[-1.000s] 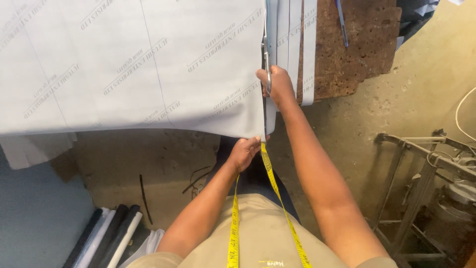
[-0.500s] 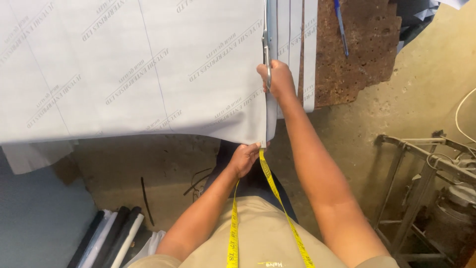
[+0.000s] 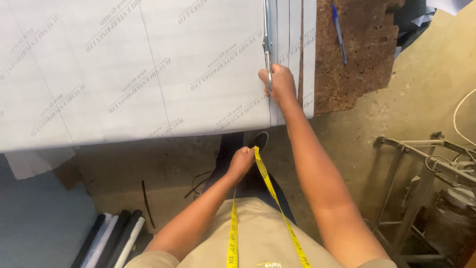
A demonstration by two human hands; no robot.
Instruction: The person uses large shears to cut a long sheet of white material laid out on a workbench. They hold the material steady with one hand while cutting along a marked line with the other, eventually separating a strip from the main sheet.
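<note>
The fingers of the right hand (image 3: 278, 82) are closed around the handles of the scissors (image 3: 267, 47), whose blades lie at the upper middle of the frame on the white printed sheet (image 3: 148, 74) that covers the worktop (image 3: 357, 64). The left hand (image 3: 241, 163), lower in the centre, is curled shut around the yellow measuring tape (image 3: 270, 183) hanging from the neck. The sheet looks thin, light and rather limp, so I judge it best held flat near the cutting line; a blue pen (image 3: 339, 33) lies at the upper right.
</note>
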